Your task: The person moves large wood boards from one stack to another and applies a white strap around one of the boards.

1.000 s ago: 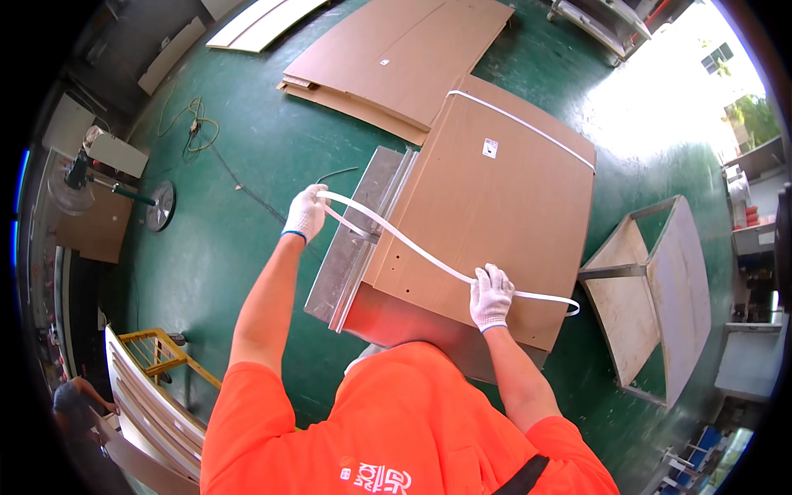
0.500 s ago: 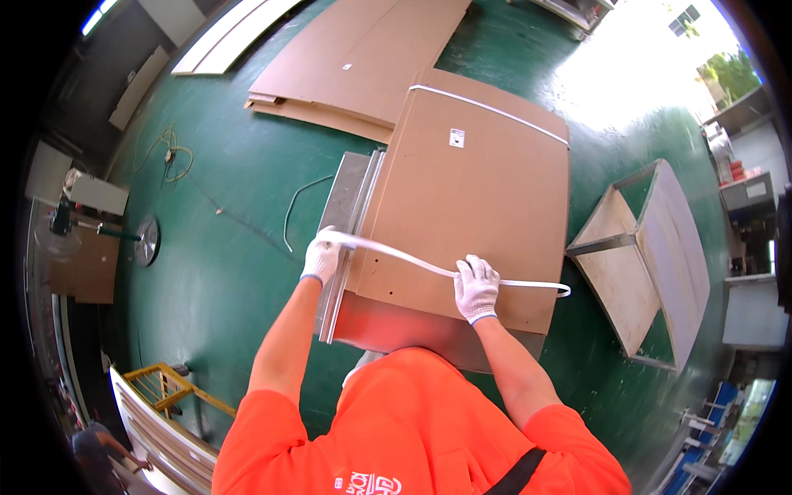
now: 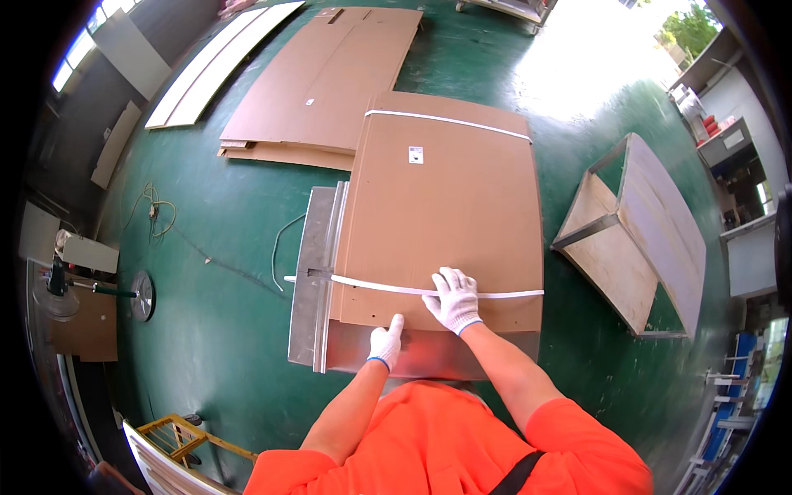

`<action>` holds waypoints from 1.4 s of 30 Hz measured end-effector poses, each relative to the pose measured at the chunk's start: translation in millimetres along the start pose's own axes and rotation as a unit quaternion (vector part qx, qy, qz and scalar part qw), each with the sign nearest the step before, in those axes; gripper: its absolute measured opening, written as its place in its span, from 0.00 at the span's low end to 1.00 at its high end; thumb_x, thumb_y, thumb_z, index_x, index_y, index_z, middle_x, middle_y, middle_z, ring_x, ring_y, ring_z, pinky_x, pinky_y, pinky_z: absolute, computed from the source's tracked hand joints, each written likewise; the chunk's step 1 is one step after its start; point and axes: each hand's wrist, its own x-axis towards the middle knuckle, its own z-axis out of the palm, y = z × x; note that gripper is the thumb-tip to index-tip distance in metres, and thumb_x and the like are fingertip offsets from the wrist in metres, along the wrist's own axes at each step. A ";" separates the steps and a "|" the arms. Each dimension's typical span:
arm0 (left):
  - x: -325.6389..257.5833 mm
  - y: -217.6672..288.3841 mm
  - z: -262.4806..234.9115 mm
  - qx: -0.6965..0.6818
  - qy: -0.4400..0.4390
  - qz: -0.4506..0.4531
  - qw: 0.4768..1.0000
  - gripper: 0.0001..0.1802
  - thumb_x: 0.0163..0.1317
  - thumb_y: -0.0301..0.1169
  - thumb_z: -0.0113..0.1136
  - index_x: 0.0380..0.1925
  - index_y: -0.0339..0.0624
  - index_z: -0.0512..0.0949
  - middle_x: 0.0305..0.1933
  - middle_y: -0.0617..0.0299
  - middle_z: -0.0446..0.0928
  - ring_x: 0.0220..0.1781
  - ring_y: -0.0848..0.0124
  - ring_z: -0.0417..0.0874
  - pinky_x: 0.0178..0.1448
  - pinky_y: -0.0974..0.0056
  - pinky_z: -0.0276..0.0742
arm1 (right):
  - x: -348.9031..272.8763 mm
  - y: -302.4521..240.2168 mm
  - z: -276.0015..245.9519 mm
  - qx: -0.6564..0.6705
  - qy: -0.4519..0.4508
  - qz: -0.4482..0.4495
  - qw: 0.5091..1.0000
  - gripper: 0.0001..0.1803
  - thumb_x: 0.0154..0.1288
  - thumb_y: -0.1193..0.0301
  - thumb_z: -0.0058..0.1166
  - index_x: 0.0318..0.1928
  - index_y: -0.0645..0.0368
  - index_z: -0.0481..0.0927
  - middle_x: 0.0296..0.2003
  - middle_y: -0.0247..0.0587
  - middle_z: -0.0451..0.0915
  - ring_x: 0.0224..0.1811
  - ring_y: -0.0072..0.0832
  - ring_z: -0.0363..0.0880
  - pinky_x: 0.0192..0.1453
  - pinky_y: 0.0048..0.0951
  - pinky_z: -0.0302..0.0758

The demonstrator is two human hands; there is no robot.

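Note:
A brown cardboard stack (image 3: 445, 214) lies in front of me on a metal-sided strapping bench (image 3: 429, 348). Across its near part runs a white strap (image 3: 379, 287), flat from the slotted metal strip at the left to the right edge. My right hand (image 3: 454, 302), in a white glove, lies over this strap with fingers stretched out. At the near edge, my gloved left hand (image 3: 385, 343) is closed on the cardboard, thumb on top; its other fingers are partly hidden. A second white strap (image 3: 450, 121) crosses the far end, near a small label (image 3: 416, 155).
Large cardboard sheets (image 3: 322, 82) and white panels (image 3: 223, 66) lie farther off. To the right stands a tilted wooden frame (image 3: 643, 239). A loose cord (image 3: 153, 210) and a round-based stand (image 3: 143, 295) are at left. A yellow trolley (image 3: 177, 437) is at lower left.
My left hand has let go of the strap and moved right and nearer, to the cardboard's edge. The strap, loose and looped before, now lies taut. My right hand stays on it.

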 end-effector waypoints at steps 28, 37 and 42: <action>-40.4 57.1 222.9 -0.217 0.530 -0.081 0.816 0.46 0.71 0.63 0.46 0.61 0.24 0.74 0.66 0.39 0.75 0.65 0.44 0.79 0.68 0.45 0.75 | -427.2 431.2 -308.4 0.038 -0.067 0.496 0.865 0.22 0.64 0.56 0.59 0.48 0.60 0.87 0.45 0.54 0.86 0.50 0.48 0.85 0.57 0.43 0.80; -21.8 34.5 209.2 -0.184 0.538 -0.025 0.822 0.48 0.72 0.64 0.43 0.61 0.21 0.72 0.63 0.35 0.77 0.62 0.44 0.80 0.67 0.48 0.77 | -182.0 557.0 -257.2 0.179 -0.131 0.279 0.934 0.20 0.65 0.59 0.64 0.51 0.60 0.85 0.46 0.48 0.87 0.47 0.41 0.87 0.54 0.38 0.82; -12.9 30.2 209.5 -0.173 0.579 -0.068 0.794 0.49 0.71 0.66 0.42 0.62 0.22 0.72 0.63 0.35 0.76 0.63 0.44 0.79 0.68 0.48 0.74 | -71.7 628.1 -229.4 0.191 -0.160 0.251 0.935 0.21 0.66 0.59 0.64 0.51 0.62 0.84 0.47 0.52 0.87 0.49 0.42 0.88 0.56 0.38 0.81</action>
